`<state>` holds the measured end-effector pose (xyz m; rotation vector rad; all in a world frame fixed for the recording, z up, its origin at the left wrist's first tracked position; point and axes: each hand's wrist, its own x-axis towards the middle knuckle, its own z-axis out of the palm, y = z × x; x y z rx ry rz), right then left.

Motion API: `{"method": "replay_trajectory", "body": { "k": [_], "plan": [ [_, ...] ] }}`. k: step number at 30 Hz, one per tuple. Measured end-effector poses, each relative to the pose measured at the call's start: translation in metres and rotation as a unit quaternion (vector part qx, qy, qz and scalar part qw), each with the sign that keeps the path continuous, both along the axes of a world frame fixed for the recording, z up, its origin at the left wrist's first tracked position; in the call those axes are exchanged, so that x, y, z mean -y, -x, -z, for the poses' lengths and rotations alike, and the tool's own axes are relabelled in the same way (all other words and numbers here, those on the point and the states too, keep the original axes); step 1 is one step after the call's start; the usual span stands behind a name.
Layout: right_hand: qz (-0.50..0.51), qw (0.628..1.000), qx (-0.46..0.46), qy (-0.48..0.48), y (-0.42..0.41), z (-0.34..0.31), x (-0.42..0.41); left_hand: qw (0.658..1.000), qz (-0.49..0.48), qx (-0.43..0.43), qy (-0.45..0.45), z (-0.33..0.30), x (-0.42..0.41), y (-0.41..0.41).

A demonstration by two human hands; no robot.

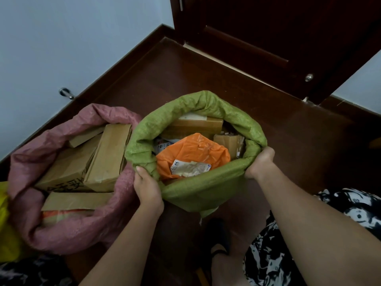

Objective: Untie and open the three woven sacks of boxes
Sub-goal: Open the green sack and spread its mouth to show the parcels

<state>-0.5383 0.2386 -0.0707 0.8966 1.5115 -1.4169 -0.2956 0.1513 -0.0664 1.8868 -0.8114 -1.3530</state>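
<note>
Green woven sack (198,190) stands open on the dark wooden floor (206,75), its mouth rolled down into a thick rim. The left hand (147,188) grips the near-left rim, fingers curled round the fabric; the right hand (260,162) grips the right rim the same way. Inside lie an orange parcel (191,153) with a pale label and several cardboard boxes (195,124). Just left, touching it, a pink woven sack (68,228) also stands open, filled with brown boxes (107,155). A yellow bag (6,223) shows at the left edge.

left hand (147,187) and right hand (260,162) gripping open green sack (198,188) rim
</note>
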Motion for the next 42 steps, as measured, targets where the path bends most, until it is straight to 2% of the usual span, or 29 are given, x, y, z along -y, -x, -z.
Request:
{"method": "replay_trajectory", "body": {
  "k": [2,4,6,8,10,11,13,15,17,19,21,26,28,31,33,35,37,40,42],
  "plan": [
    [0.014,1.000,-0.002,-0.013,0.003,0.006,-0.001,0.991,-0.045,-0.091,-0.090,0.003,0.006,-0.007],
    [-0.013,0.998,0.008,-0.055,0.005,0.009,-0.002,0.984,-0.046,-0.111,-0.135,0.008,0.013,-0.012],
    [-0.067,0.995,-0.017,-0.076,0.007,0.008,0.000,0.993,-0.008,0.004,-0.121,-0.001,0.014,-0.012],
    [-0.122,0.978,-0.100,-0.138,0.012,0.011,0.002,0.985,0.053,0.164,-0.024,-0.009,0.012,-0.010],
    [-0.165,0.918,-0.228,-0.281,0.014,0.014,0.001,0.962,0.109,0.243,0.061,-0.018,0.007,-0.011],
    [-0.184,0.886,-0.290,-0.311,0.013,0.014,0.003,0.945,0.134,0.282,0.095,-0.020,0.005,-0.010],
    [-0.199,0.832,-0.422,-0.299,0.009,0.010,0.006,0.892,0.168,0.377,0.183,-0.021,0.002,-0.008],
    [-0.215,0.775,-0.536,-0.259,0.003,0.005,0.011,0.846,0.194,0.425,0.258,-0.025,0.005,0.000],
    [-0.278,0.717,-0.601,-0.218,-0.001,0.001,0.020,0.824,0.233,0.417,0.305,-0.022,0.015,0.007],
    [-0.368,0.660,-0.621,-0.207,-0.004,0.001,0.029,0.797,0.282,0.429,0.318,-0.017,0.032,0.017],
    [-0.413,0.637,-0.617,-0.206,-0.003,0.005,0.032,0.782,0.327,0.436,0.304,-0.015,0.050,0.028],
    [-0.415,0.679,-0.588,-0.145,0.017,0.013,0.033,0.815,0.337,0.401,0.250,-0.006,0.089,0.043],
    [-0.434,0.732,-0.519,-0.082,0.032,0.004,0.041,0.856,0.294,0.346,0.248,-0.005,0.100,0.046],
    [-0.389,0.843,-0.373,-0.007,0.058,-0.007,0.056,0.918,0.221,0.265,0.196,-0.015,0.115,0.054],
    [-0.356,0.888,-0.293,-0.005,0.071,-0.007,0.064,0.948,0.193,0.217,0.134,-0.015,0.131,0.054],
    [-0.327,0.915,-0.234,-0.019,0.076,-0.004,0.071,0.977,0.154,0.130,0.072,-0.015,0.150,0.052],
    [-0.290,0.937,-0.192,-0.022,0.078,-0.001,0.076,0.985,0.149,0.082,0.008,-0.013,0.169,0.046],
    [-0.211,0.970,-0.122,0.007,0.084,0.004,0.085,0.980,0.165,0.018,-0.106,-0.013,0.186,0.035],
    [-0.201,0.974,-0.106,0.016,0.087,0.010,0.088,0.974,0.176,-0.005,-0.143,-0.010,0.192,0.030]
  ]
}}
